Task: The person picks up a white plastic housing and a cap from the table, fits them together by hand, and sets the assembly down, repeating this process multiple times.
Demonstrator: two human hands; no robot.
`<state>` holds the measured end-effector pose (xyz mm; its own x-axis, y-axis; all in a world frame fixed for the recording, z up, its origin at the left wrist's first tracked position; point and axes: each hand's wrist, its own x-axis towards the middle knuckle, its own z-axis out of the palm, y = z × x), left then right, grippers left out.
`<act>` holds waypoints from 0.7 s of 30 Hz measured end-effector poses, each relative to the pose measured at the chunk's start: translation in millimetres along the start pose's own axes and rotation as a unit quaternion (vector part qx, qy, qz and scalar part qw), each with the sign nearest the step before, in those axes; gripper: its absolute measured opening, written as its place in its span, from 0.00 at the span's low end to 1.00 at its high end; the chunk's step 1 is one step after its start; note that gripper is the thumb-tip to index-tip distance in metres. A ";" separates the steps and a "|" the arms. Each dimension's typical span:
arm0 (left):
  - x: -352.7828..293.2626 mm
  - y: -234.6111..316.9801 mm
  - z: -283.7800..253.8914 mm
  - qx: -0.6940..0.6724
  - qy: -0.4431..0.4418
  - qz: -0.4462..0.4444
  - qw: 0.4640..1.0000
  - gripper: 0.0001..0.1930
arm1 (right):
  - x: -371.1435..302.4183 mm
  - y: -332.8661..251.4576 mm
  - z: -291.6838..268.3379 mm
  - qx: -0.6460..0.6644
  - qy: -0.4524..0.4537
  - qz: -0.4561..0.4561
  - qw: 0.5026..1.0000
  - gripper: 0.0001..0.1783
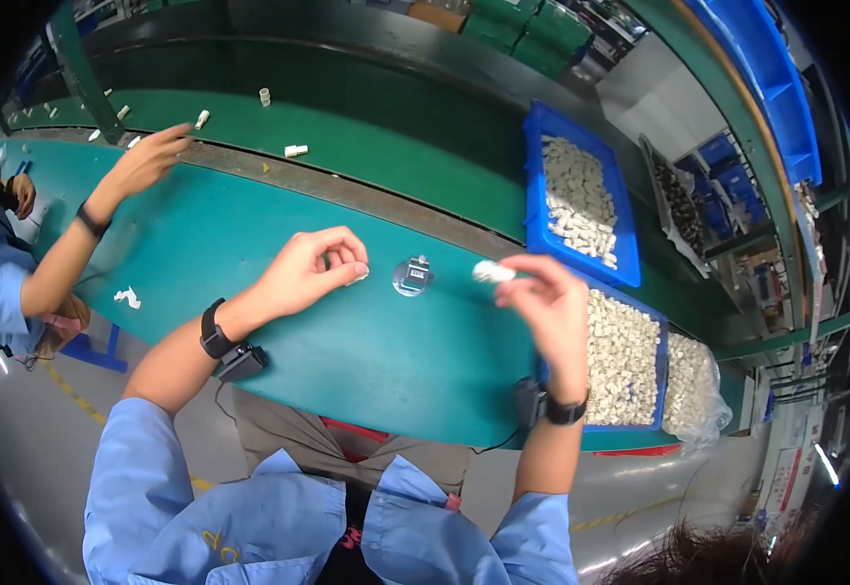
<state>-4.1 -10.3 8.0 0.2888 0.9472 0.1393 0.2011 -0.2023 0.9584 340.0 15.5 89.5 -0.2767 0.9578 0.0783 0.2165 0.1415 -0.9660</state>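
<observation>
Pinches a small whitish piece point(362, 277) between thumb and forefinger of the left hand point(316, 265), mostly hidden by the fingertips, so cannot tell its kind; grips a white cylindrical fitting point(492, 272) in the right hand point(549, 297) between thumb and fingers, with one end jutting leftward; seems only partway through handling these two, with both picked up, held well apart and not yet laid down; holds the left hand palm inward, fingers curled, at the end of a slanting forearm; holds the right hand tipped leftward on a nearly upright forearm; has a small counter point(411, 277) between the hands on the green table point(386, 361); has plenty left, apparently, in the near blue tray point(661, 380) and the clear bag point(695, 390) at the right, both full of white parts; farther off, faces a far blue tray point(536, 195), also heaped, a co-worker's hand point(157, 156) stretched out at the left, and a green belt point(376, 141) with a few scattered fittings point(295, 151).
</observation>
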 end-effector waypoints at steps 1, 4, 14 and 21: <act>0.3 4.7 -1.1 0.025 0.001 -0.003 1.000 0.07 | 8.8 -1.7 -22.3 -0.027 0.014 0.004 1.000 0.15; -0.5 17.8 0.8 0.074 -0.002 -0.004 0.997 0.07 | 44.8 9.7 -89.6 -0.113 0.070 -0.018 0.991 0.15; -1.6 21.6 26.8 0.326 -0.052 0.128 0.935 0.40 | 15.7 27.4 -156.2 -0.418 0.033 0.035 0.907 0.25; -3.5 15.4 30.6 0.372 -0.077 0.113 0.918 0.46 | -115.4 42.8 -129.9 -0.485 -0.025 0.125 0.865 0.20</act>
<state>26.7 -24.3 14.7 0.5188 0.8254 0.2226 0.6872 -0.5575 0.4657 502.8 -56.4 71.2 -0.1426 0.9800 -0.1387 0.9527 0.0979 -0.2878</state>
